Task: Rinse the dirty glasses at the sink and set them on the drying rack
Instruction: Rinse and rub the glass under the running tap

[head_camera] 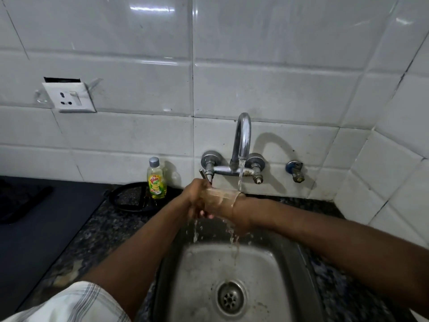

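A clear glass (220,201) lies on its side over the sink (197,270), under the running stream from the tap (242,140). My left hand (195,198) grips its base end from the left. My right hand (241,220) goes into the glass's mouth from the right, and its fingers are blurred behind the wet wall. Water runs off both hands into the basin, toward the drain (231,298). No drying rack is in view.
A yellow dish-soap bottle (156,180) stands on the speckled counter left of the tap, beside a black ring stand (130,201). A dark flat surface (34,217) covers the counter's left. A wall socket (69,96) and a small side valve (294,170) sit on the tiles.
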